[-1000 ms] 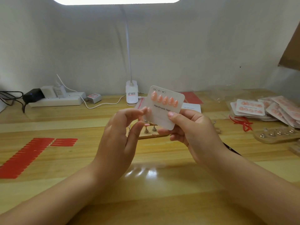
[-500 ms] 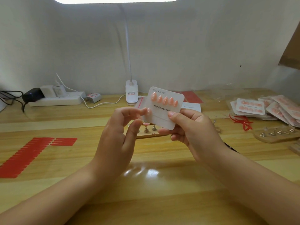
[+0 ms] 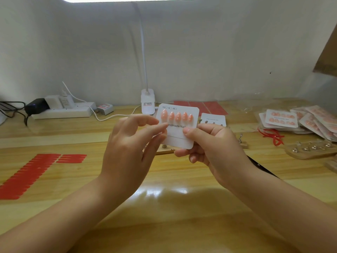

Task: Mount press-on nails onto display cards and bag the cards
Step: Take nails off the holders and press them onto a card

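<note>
My right hand [image 3: 213,145] pinches the lower right corner of a white display card [image 3: 179,133], held upright above the table. The card reads "Handmade Nail" and carries a top row of several peach press-on nails [image 3: 176,116]. Its lower half is bare. The fingertips of my left hand [image 3: 131,141] come together at the card's left edge and touch it. I cannot make out whether they pinch anything small between them.
Bagged nail cards [image 3: 299,121] are piled at the right, by red ties [image 3: 273,136] and a wooden nail-stand block [image 3: 311,149]. Another stand block [image 3: 166,149] sits behind my hands. Red adhesive tabs [image 3: 31,172] lie at left; a power strip [image 3: 62,112] and lamp base [image 3: 147,104] stand behind.
The card has tipped slightly more upright and toward me. My left fingertips have moved right, from just beside the card onto its left edge.
</note>
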`<move>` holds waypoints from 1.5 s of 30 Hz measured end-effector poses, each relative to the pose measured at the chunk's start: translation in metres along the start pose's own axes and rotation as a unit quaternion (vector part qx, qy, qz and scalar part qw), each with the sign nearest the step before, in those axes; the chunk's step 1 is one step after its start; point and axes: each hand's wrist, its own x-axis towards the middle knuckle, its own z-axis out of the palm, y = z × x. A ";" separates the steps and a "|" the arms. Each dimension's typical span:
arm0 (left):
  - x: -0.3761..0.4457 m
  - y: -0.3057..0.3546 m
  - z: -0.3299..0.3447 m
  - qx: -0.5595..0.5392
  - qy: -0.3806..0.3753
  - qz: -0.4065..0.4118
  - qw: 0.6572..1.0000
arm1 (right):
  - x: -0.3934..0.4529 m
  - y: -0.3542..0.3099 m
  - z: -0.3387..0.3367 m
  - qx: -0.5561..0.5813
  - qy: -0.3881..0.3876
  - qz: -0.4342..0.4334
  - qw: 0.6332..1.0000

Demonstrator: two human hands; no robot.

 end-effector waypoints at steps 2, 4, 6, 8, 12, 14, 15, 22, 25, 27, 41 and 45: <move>-0.001 0.000 0.001 0.005 0.001 0.008 1.000 | -0.001 0.000 0.000 0.005 -0.004 0.000 1.000; -0.001 -0.001 0.002 0.009 0.002 0.010 1.000 | -0.001 0.000 0.001 0.008 -0.009 -0.001 1.000; -0.001 -0.001 0.002 0.012 0.001 0.008 1.000 | -0.001 -0.001 0.002 0.012 -0.013 0.000 1.000; -0.001 -0.002 0.003 0.017 0.001 0.008 1.000 | -0.001 -0.001 0.002 0.016 -0.014 0.001 1.000; -0.002 -0.002 0.002 0.026 0.003 0.012 1.000 | -0.001 -0.001 0.001 0.018 -0.013 0.003 1.000; -0.002 -0.002 0.002 0.028 0.005 0.014 0.999 | 0.000 -0.001 0.000 0.023 -0.012 0.004 1.000; -0.001 -0.002 0.002 0.025 0.004 0.014 1.000 | 0.000 -0.001 0.000 0.026 -0.012 0.004 1.000; -0.001 0.000 0.002 0.017 -0.014 0.009 1.000 | 0.003 -0.002 -0.001 0.043 0.005 0.031 0.999; -0.002 0.002 0.001 -0.010 -0.017 -0.010 1.000 | 0.004 -0.004 -0.001 0.048 0.017 0.038 0.998; -0.002 0.002 -0.001 -0.007 -0.022 -0.004 1.000 | 0.004 -0.005 -0.002 0.051 0.021 0.038 0.998; 0.002 -0.011 -0.002 0.152 0.051 0.204 0.966 | 0.001 -0.004 0.002 0.049 -0.002 0.074 0.996; 0.000 -0.013 -0.001 0.151 0.059 0.201 0.966 | 0.001 -0.003 0.003 0.052 -0.011 0.100 0.994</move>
